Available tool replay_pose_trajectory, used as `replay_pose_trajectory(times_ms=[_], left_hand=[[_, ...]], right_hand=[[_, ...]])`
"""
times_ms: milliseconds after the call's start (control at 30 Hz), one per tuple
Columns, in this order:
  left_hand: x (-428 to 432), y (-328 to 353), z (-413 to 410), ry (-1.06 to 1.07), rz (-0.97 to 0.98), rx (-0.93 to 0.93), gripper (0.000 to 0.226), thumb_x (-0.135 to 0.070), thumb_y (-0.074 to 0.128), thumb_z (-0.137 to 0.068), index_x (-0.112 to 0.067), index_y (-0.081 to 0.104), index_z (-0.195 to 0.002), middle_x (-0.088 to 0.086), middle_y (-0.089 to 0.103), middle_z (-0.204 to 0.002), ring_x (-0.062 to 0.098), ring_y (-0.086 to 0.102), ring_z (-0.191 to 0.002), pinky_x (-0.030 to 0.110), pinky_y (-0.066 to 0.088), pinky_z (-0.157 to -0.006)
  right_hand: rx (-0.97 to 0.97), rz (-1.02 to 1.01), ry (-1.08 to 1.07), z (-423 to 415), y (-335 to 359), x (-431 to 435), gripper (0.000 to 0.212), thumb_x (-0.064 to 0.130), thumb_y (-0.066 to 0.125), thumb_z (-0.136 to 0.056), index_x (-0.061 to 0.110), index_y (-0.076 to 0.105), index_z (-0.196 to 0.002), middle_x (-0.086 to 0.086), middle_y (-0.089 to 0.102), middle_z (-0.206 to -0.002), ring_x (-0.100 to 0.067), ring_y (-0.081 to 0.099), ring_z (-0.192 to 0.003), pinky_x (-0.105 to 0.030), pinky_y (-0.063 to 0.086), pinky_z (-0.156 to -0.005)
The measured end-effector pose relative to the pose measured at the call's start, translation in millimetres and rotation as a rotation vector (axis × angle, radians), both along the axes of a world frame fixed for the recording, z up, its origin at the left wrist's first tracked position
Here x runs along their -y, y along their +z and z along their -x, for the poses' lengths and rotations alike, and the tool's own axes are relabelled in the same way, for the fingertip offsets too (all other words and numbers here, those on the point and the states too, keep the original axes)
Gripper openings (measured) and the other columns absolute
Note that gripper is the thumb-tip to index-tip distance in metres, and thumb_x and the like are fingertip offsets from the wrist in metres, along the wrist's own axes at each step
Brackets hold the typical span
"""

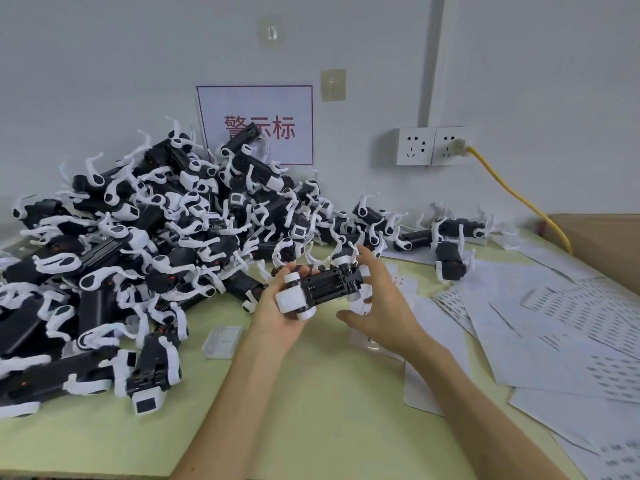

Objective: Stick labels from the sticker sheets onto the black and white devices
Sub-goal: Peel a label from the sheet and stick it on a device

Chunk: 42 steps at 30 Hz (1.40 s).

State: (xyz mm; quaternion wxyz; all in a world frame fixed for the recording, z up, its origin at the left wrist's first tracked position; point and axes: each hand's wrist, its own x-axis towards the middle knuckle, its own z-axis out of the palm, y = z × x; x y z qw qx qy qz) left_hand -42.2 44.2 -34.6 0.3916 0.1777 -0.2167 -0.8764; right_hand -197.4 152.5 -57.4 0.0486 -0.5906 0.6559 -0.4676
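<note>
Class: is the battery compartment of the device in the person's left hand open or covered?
Open. The device in the left hand lies underside up, its bare battery slots showing with no cover over them.

- A heaped pile of black and white devices (138, 237) fills the left half of the frame, right up to the wall (104, 81).
- Bare green tabletop (311, 403) lies open at lower centre.
- Flat sticker sheets (540, 327) cover the right side.
- A cardboard box (602, 247) and a slanting yellow cable (512, 192) block the far right.
</note>
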Motion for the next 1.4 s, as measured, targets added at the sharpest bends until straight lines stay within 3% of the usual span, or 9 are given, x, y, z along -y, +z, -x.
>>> replay_pose_trajectory(times_ms=[133, 233, 333, 433, 700, 967, 1100, 1200, 1400], left_hand=[[-3.7, -3.9, 2.2, -0.161, 0.014, 0.067, 0.020, -0.013, 0.053, -0.097, -0.009, 0.070, -0.087, 0.011, 0.071, -0.097, 0.027, 0.070, -0.089, 0.044, 0.056, -0.079], [-3.6, -2.4, 2.9, -0.208, 0.062, 0.048, 0.024, -0.010, 0.052, -0.093, -0.007, 0.074, -0.083, 0.015, 0.068, -0.101, 0.028, 0.066, -0.082, 0.036, 0.058, -0.066], [-2.6, -1.3, 4.7, -0.083, 0.197, 0.255, 0.022, -0.017, 0.050, -0.100, -0.008, 0.070, -0.104, 0.015, 0.068, -0.103, 0.026, 0.063, -0.083, 0.037, 0.053, -0.073], [-4.5, -5.7, 9.8, 0.113, 0.428, 0.577, 0.021, -0.021, 0.052, -0.103, -0.014, 0.068, -0.115, 0.007, 0.075, -0.105, 0.025, 0.072, -0.084, 0.032, 0.054, -0.070], [-30.7, -6.9, 20.3, -0.226, 0.805, 0.548, 0.029, -0.020, 0.049, -0.106, -0.025, 0.070, -0.125, 0.000, 0.077, -0.112, 0.017, 0.073, -0.090, 0.031, 0.054, -0.074], [-30.7, -6.9, 19.2, -0.158, 0.652, 0.460, 0.029, -0.035, 0.056, -0.104, -0.025, 0.069, -0.128, 0.008, 0.074, -0.123, 0.027, 0.072, -0.109, 0.046, 0.056, -0.094], [-30.9, -6.6, 17.0, -0.159, 0.681, 0.478, 0.023, -0.033, 0.059, -0.102, -0.032, 0.073, -0.120, 0.013, 0.072, -0.123, 0.035, 0.062, -0.095, 0.052, 0.054, -0.086], [-33.7, -8.2, 17.5, -0.192, 0.738, 0.461, 0.021, -0.032, 0.060, -0.102, -0.036, 0.075, -0.116, 0.010, 0.074, -0.115, 0.028, 0.067, -0.088, 0.033, 0.056, -0.066], [-36.8, -13.8, 21.8, -0.256, 0.900, 0.520, 0.030, -0.036, 0.066, -0.099, -0.029, 0.068, -0.128, 0.008, 0.060, -0.094, 0.027, 0.060, -0.075, 0.042, 0.049, -0.075]], right_hand=[[-0.125, 0.134, -0.050, -2.5, 4.8, -0.9, 0.076, 0.026, 0.085, -0.076, 0.033, 0.051, -0.144, 0.009, 0.035, -0.157, -0.008, 0.034, -0.142, -0.021, 0.028, -0.111], [-0.154, 0.156, -0.078, 0.1, 9.2, -5.7, 0.059, 0.029, 0.087, -0.072, 0.024, 0.063, -0.126, 0.009, 0.045, -0.150, -0.006, 0.041, -0.136, -0.017, 0.032, -0.109], [-0.047, 0.154, -0.122, 1.3, 13.1, -9.1, 0.052, 0.040, 0.082, -0.068, 0.028, 0.057, -0.112, 0.015, 0.066, -0.113, 0.005, 0.058, -0.100, -0.005, 0.041, -0.082], [0.093, 0.162, -0.188, 1.2, 15.6, -9.7, 0.044, 0.052, 0.072, -0.069, 0.034, 0.046, -0.100, 0.012, 0.065, -0.082, -0.008, 0.061, -0.066, -0.017, 0.047, -0.055], [0.206, 0.040, -0.146, 7.1, 13.0, -10.6, 0.037, 0.054, 0.042, -0.098, 0.035, 0.052, -0.128, 0.014, 0.067, -0.082, 0.001, 0.061, -0.074, -0.018, 0.040, -0.061], [0.291, -0.140, 0.139, -2.9, 8.1, -8.7, 0.058, 0.055, 0.036, -0.103, 0.048, 0.019, -0.158, 0.027, 0.038, -0.153, 0.013, 0.041, -0.133, -0.013, 0.033, -0.105], [0.302, -0.102, 0.119, -4.6, 8.6, -7.5, 0.051, 0.051, 0.041, -0.102, 0.039, 0.035, -0.151, 0.022, 0.056, -0.137, 0.008, 0.054, -0.121, -0.020, 0.044, -0.102], [0.304, -0.051, 0.025, -2.7, 10.4, -6.6, 0.042, 0.058, 0.044, -0.095, 0.031, 0.049, -0.127, 0.011, 0.067, -0.109, -0.003, 0.064, -0.094, -0.038, 0.055, -0.086], [0.367, -0.019, -0.078, -2.0, 18.0, -9.6, 0.039, 0.070, 0.042, -0.086, 0.034, 0.050, -0.101, 0.011, 0.067, -0.097, 0.007, 0.061, -0.083, -0.015, 0.043, -0.068]])
